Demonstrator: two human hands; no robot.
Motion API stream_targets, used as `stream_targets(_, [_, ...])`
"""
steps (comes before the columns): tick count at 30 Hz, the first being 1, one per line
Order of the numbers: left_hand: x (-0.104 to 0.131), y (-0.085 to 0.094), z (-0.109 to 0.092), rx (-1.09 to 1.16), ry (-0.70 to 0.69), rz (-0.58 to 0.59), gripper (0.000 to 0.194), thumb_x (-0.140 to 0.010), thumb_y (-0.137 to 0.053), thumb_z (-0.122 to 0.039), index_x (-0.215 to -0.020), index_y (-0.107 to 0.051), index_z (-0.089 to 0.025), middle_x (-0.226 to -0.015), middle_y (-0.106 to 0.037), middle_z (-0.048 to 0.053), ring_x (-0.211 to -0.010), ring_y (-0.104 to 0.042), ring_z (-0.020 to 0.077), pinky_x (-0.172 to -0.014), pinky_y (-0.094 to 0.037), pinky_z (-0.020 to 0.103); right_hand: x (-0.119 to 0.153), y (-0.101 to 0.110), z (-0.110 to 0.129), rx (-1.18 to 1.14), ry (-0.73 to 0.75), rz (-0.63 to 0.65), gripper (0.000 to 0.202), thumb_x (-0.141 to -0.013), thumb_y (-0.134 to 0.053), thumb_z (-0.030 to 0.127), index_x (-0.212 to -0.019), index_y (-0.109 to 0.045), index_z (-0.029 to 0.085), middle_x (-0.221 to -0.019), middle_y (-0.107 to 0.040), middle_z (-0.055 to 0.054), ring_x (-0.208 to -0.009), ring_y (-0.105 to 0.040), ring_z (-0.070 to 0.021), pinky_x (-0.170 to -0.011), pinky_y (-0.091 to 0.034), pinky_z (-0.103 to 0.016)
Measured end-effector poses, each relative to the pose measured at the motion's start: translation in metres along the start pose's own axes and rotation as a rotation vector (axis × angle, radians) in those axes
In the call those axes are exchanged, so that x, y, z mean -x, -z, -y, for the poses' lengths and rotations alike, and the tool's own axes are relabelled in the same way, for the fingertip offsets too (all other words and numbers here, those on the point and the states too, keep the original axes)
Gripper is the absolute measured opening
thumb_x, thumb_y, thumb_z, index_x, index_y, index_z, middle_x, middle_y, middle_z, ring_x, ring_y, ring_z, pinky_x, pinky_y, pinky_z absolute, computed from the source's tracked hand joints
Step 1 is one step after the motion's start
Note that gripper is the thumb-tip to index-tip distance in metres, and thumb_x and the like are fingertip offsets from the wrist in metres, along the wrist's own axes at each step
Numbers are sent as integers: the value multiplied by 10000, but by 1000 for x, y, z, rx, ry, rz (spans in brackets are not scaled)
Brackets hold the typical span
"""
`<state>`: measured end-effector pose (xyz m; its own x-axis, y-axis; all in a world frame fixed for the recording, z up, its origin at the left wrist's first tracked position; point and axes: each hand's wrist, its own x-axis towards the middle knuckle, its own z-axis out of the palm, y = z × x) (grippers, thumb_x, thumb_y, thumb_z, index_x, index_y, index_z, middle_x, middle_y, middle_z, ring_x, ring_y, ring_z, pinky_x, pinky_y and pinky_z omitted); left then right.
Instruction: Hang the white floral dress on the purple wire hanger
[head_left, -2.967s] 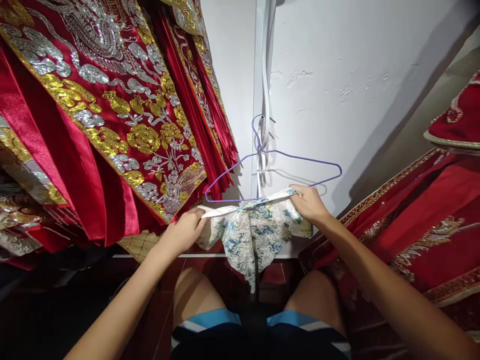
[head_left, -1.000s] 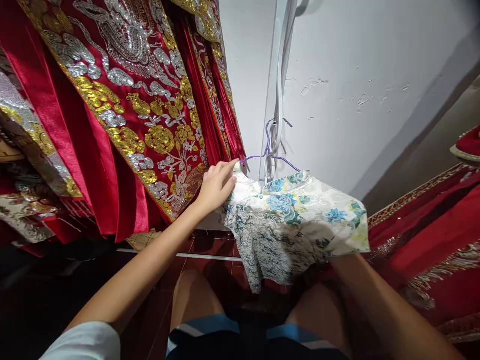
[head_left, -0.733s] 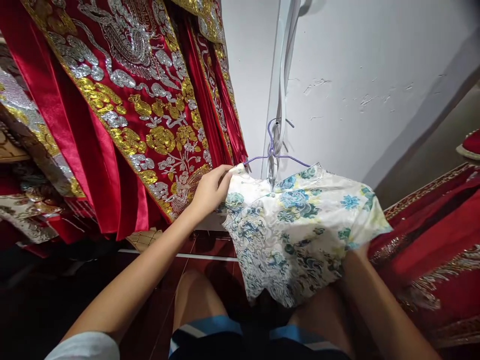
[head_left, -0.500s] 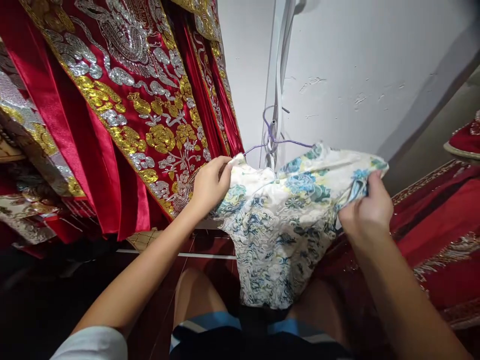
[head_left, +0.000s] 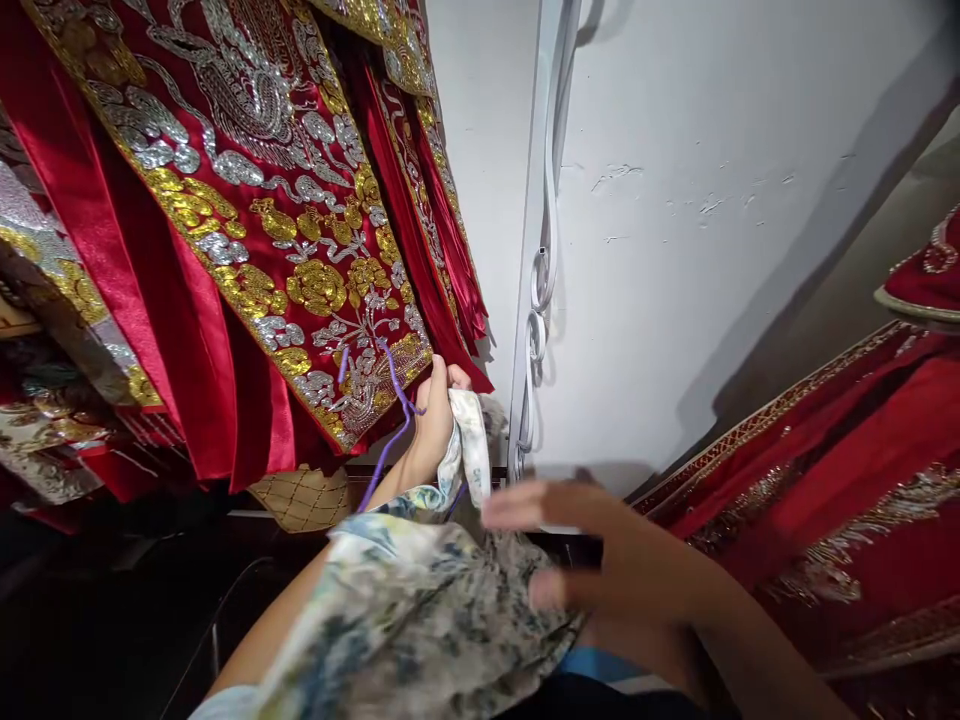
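Observation:
My left hand (head_left: 433,415) is closed on the neck part of a floral top (head_left: 442,610), white with blue, green and yellow print and a crinkled body. A purple wire hanger (head_left: 390,440) sticks up beside that hand, its hook upward; its lower end goes behind the cloth. The top hangs turned and bunched over my lap, its lower part blurred. To the right of the cloth is my right hand (head_left: 585,545), smeared by motion, thumb and fingers apart with no cloth visible between them. Its fingertips overlap the top's edge; I cannot tell whether they touch.
Red costumes with gold and silver embroidery (head_left: 315,285) hang on the left. A white scrolled metal stand (head_left: 536,335) rises against the scuffed white wall (head_left: 675,120). On the right lies more red beaded fabric (head_left: 847,480). A gold quilted piece (head_left: 300,497) sits low behind my left arm.
The top and hanger have moved down and left, and the top has turned from spread out to bunched. My right hand has let go of the sleeve and moved left and down.

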<state>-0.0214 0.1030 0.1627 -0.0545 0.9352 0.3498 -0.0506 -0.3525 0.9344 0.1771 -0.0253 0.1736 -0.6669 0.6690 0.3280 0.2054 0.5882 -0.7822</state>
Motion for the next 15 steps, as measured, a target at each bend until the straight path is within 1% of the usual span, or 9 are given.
stream_targets(2, [13, -13, 0, 262, 155, 123, 683, -933, -221, -747, -533, -361, -213, -481, -307, -26, -447, -335, 121, -505, -339, 279, 2, 3, -29, 76, -96, -386, 351, -932, -611, 423, -1262, -688, 333, -1285, -686, -63, -1234, -611, -250, -1105, -434, -435])
stream_targets(3, [20, -19, 0, 388, 227, 193, 681, -939, -224, -735, -526, -340, -206, -471, -282, -31, -429, -311, 112, -499, -338, 273, 6, 2, -44, 97, -161, -527, 332, -945, -588, 434, -1234, -699, 316, -1238, -702, -66, -1215, -616, -249, -1104, -431, -441])
stream_targets(5, [35, -30, 2, 590, 335, 340, 663, -948, -293, -692, -514, -340, -192, -458, -265, -37, -406, -293, 98, -495, -335, 265, 20, -7, -67, 9, -298, -655, 319, -930, -594, 480, -1122, -736, 270, -1109, -732, -59, -1130, -643, -256, -1031, -486, -413])
stream_targets(7, [48, -39, 4, 727, 411, 484, 636, -923, -418, -663, -510, -392, -180, -456, -287, -37, -399, -303, 91, -485, -322, 256, 39, -20, -82, -230, -429, -672, 350, -907, -600, 534, -888, -751, 219, -886, -739, -45, -907, -688, -252, -805, -570, -357])
stream_targets(8, [54, -42, 5, 772, 444, 549, 612, -894, -495, -653, -518, -436, -174, -465, -323, -33, -408, -331, 91, -488, -329, 254, 49, -27, -86, -370, -477, -683, 376, -877, -630, 553, -781, -726, 203, -767, -718, -35, -768, -684, -240, -676, -570, -335])
stream_targets(10, [62, -46, 4, 793, 487, 650, 483, -825, -656, -582, -605, -578, -159, -550, -489, 3, -494, -475, 114, -549, -404, 264, 67, -34, -90, -614, -546, -758, 371, -804, -709, 547, -695, -692, 193, -632, -677, -21, -590, -649, -226, -520, -533, -322])
stream_targets(12, [66, -46, 1, 739, 477, 705, 302, -729, -803, -429, -817, -705, -157, -782, -671, 66, -725, -638, 171, -723, -489, 293, 79, -32, -90, -765, -578, -916, 321, -725, -778, 506, -711, -709, 193, -599, -682, -25, -535, -653, -242, -485, -540, -345])
stream_targets(14, [67, -42, -1, 674, 450, 680, 440, -619, -881, -306, -1012, -731, -178, -1038, -724, 106, -1005, -671, 242, -918, -487, 329, 84, -20, -89, -814, -565, -1121, 287, -672, -810, 462, -757, -734, 199, -615, -707, -35, -543, -679, -264, -510, -575, -380])
stream_targets(15, [67, -38, -1, 643, 449, 628, 508, -575, -899, -299, -1042, -732, -187, -1091, -725, 112, -1080, -661, 274, -965, -481, 352, 85, -11, -88, -808, -547, -1216, 276, -664, -812, 445, -776, -738, 204, -624, -715, -37, -554, -690, -270, -531, -592, -393])
